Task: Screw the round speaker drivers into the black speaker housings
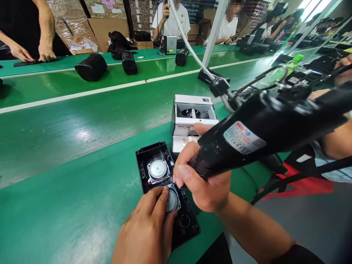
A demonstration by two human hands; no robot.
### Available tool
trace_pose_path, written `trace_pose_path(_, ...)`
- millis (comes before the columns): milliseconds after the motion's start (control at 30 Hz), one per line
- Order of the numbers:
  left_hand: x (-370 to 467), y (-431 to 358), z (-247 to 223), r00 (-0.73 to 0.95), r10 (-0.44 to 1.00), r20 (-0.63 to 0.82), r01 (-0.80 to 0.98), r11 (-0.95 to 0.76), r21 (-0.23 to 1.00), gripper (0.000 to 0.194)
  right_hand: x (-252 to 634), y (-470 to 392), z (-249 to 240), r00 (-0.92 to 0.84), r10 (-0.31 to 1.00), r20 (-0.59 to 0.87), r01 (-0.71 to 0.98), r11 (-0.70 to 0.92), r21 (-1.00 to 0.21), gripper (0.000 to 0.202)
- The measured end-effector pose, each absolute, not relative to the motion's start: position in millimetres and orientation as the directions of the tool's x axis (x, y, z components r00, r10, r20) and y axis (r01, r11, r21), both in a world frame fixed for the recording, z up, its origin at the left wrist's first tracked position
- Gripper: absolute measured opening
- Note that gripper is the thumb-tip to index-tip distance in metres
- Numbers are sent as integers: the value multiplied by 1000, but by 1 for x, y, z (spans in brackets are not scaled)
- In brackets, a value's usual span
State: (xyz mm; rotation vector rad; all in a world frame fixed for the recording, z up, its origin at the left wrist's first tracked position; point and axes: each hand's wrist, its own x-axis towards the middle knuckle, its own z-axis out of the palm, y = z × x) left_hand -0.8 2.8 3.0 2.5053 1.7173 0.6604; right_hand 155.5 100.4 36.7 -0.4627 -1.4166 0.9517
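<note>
My right hand [209,187] is wrapped round the front end of a black electric screwdriver [217,146] with a white label. Its tip, hidden behind my fingers, is near the right edge of a round speaker driver [172,200]. That driver sits in a black plastic speaker housing [189,233], partly covered by my left hand [145,223], whose fingers are closed together against it. Above it in the same housing lies a second speaker driver [158,169] with a silver back and a red wire at its lower edge.
Behind the housing stands a white screw feeder [194,123]. A green conveyor belt [90,128] crosses the view, with black speakers [91,67] on its far side. Co-workers sit or stand beyond. A red stool [305,181] is at the right, and a grey cable hangs from above.
</note>
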Motion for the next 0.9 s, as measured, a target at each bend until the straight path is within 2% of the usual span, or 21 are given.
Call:
trace_pose_path(133,0,2,5,304,899,316,886,-389,254,31,154,100,37,-137,754,642,-308,584,-751,25)
trace_pose_path(467,-2,-2,1,284,936,208,899,-335,281,36,153,102,37,-182,738,650,-265,599,-755,40)
trace_pose_path(633,1,-1,1,282,947,154,913,-314,259,35,153,101,29,-172,767,618,-254,572,-780,32)
trace_pose_path(767,3,-2,2,262,956,129,922,-287,261,33,151,101,22,-180,807,562,-331,488,-808,50)
trace_pose_path(900,5,-2,6,212,974,80,932,-227,284,31,151,102,19,-147,826,543,-236,504,-831,41)
